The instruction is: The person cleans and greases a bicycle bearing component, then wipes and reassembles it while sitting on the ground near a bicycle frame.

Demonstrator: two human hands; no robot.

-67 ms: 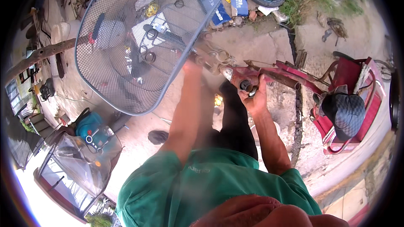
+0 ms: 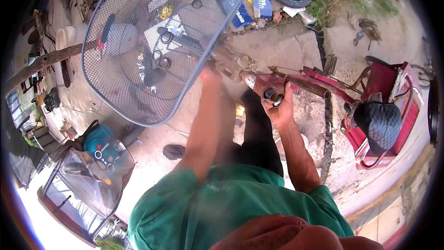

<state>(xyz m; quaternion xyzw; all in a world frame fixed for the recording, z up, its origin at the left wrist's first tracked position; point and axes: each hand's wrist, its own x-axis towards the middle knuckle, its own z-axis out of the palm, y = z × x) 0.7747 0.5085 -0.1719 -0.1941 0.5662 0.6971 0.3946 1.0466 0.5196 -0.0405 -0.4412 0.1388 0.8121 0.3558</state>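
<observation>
A large grey wire-mesh basket point(image 2: 173, 111) spans the upper left. My left hand point(image 2: 210, 73) is at its right rim; the fingers are hidden behind the rim and mesh, so their grip cannot be made out. To the right, my right hand point(image 2: 283, 110) is wrapped round the end of a red metal frame point(image 2: 273, 82), beside a short tube with a dark round opening point(image 2: 269, 94). The thumb points up along the frame. Between my hands lie metal clamp-like parts point(image 2: 243, 60), partly blurred. Dark rings point(image 2: 164, 62) show through the basket's mesh.
The red frame leads right to a red seat point(image 2: 407, 111) with a dark cap point(image 2: 380, 122) on it. A tyre point(image 2: 303, 1) and blue boxes point(image 2: 262, 3) lie at the far side. A wooden pole point(image 2: 44, 62) and a teal vehicle point(image 2: 99, 141) stand left.
</observation>
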